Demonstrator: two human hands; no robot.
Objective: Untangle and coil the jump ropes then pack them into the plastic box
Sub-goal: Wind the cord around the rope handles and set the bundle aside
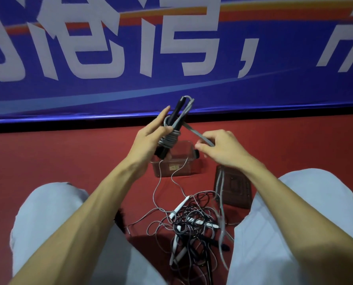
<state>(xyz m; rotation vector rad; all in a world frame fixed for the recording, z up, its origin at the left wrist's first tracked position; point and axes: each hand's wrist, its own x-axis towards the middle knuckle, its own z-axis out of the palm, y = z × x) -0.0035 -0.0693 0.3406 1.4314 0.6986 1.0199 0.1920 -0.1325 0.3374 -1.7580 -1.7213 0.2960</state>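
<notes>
From the head view, I am holding my left hand [148,140] up in front of me, with the thumb and lower fingers gripping a pair of black handles [176,112] and the forefinger stretching straight up beside them. The handles are standing tilted, tops leaning away from me, and the grey jump rope [169,139] is sitting wound around their middle in several tight turns, right against my palm. One strand is running from that coil down to my right hand [222,150], which is pinching it between thumb and curled fingertips just to the right of the bundle. The clear plastic box [190,167] is lying on the red floor [68,157] directly below and behind both hands, and thin loose lengths are hanging down past its front. Nearer me, between my knees [48,212], a tangle of ropes [194,221] is lying on the floor with a white handle [180,206] poking out of it. A dark flat panel [235,190] is lying right of the box, and a blue banner [130,89] is hanging behind.
</notes>
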